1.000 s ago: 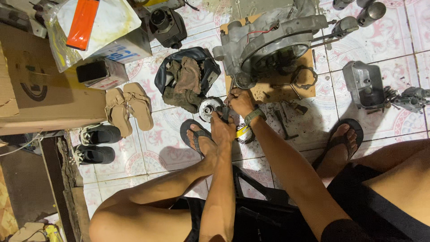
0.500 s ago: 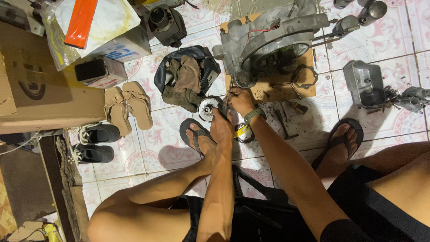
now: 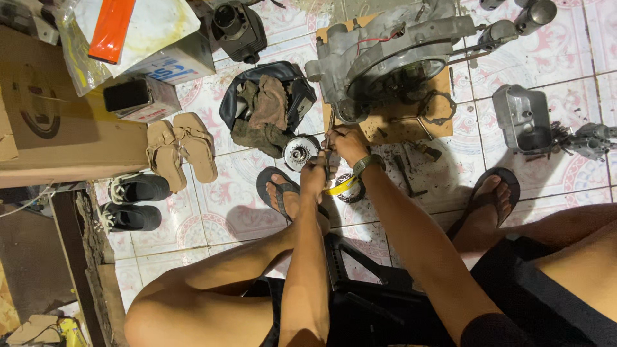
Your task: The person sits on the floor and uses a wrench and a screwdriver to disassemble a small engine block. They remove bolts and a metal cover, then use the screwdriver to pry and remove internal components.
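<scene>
Both hands met over the tiled floor [image 3: 212, 212], just below the grey engine case [image 3: 385, 54] on its cardboard sheet [image 3: 402, 125]. Left hand [image 3: 315, 177] was fisted around a thin metal tool [image 3: 330, 138], fingers clamped on its shaft. Right hand [image 3: 347, 142] gripped the same tool higher up, fingers curled on it. Tool stood roughly upright, tip at the case's lower edge. Round metal part [image 3: 299, 151] lay just left of the hands; yellow-handled tool [image 3: 340, 186] lay under the right wrist.

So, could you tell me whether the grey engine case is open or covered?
Open: engine case shows its round cavity, with no cover on it.
</scene>
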